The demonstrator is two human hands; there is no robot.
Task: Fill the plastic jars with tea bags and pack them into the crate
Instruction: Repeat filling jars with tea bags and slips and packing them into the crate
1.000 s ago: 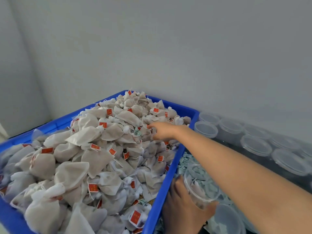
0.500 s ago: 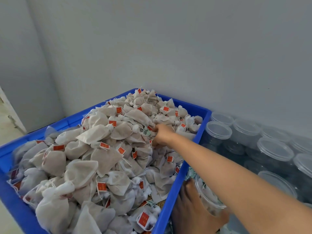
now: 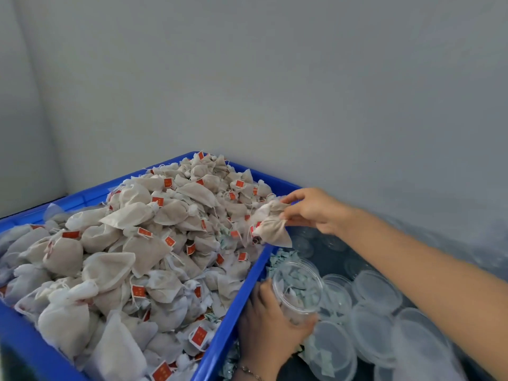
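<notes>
A blue crate [image 3: 236, 303] is heaped with beige tea bags [image 3: 143, 243] bearing red tags. My right hand [image 3: 310, 209] pinches a small bunch of tea bags [image 3: 270, 228] by their necks, lifted over the crate's right rim. Lower down, my left hand [image 3: 268, 325] grips a clear plastic jar [image 3: 298, 290] just right of the crate, its mouth tilted up toward the bags. Little is visible inside the jar through its wall.
Several clear jars with lids [image 3: 376, 295] stand packed together at the right on a dark surface. Pale green paper scraps [image 3: 277, 259] lie between crate and jars. A grey wall [image 3: 275, 92] closes in behind.
My right hand has pulled out of the heap and swung right over the crate rim with tea bags pinched in it. My left hand keeps hold of the jar.
</notes>
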